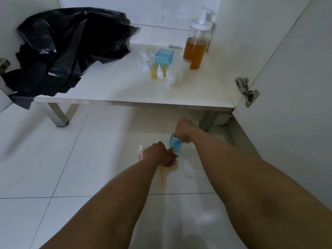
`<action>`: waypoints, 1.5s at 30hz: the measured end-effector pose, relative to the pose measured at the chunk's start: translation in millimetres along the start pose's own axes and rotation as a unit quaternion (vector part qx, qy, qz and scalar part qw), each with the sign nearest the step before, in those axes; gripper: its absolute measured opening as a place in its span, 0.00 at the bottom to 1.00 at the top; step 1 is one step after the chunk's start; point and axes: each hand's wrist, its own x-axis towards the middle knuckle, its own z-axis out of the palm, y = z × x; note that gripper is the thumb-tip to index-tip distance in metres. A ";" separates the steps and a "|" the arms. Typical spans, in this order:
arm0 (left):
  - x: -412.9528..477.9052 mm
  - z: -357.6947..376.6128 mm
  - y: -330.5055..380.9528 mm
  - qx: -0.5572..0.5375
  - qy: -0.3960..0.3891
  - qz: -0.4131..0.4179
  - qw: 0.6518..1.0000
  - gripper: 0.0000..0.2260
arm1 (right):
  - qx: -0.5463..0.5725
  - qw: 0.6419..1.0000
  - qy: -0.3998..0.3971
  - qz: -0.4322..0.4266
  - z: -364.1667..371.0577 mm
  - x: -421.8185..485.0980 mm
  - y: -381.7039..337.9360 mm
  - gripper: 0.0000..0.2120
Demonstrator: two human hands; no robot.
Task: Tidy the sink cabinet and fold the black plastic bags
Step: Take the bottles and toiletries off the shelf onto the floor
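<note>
Below the cabinet shelf (107, 90), left hand (158, 152) gripping pink item (169, 163), right hand (183, 131) clutching blue item (174, 143), writing illegible

Floor: large glossy white tiles (53, 168), thin dark joints | furniture: white cabinet shelf (107, 92) stood on square metal legs (60, 114) | back wall (179, 13) plain white, thin dark line, perhaps a crack | right: white door (296, 114) open, steel hinge (247, 91) | light dim.
</note>
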 end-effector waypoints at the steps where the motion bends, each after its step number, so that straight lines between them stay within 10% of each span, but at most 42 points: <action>1: 2.7 14.4 1.7 0.002 -0.027 0.008 1.000 0.29 | 0.001 1.000 -0.019 0.013 11.8 6.7 9.2 0.06; 17: -9.5 2.5 -1.9 0.014 0.003 0.069 0.997 0.29 | 0.032 0.994 0.098 -0.034 2.0 7.1 12.8 0.14; 37: 18.7 -226.1 43.6 0.078 0.220 0.144 0.962 0.26 | 0.061 0.955 0.271 -0.107 -162.6 0.7 -17.1 0.10; 45: 61.1 -207.1 34.8 0.107 0.300 0.205 0.925 0.29 | -0.073 0.961 0.249 -0.099 -124.4 55.5 -9.8 0.40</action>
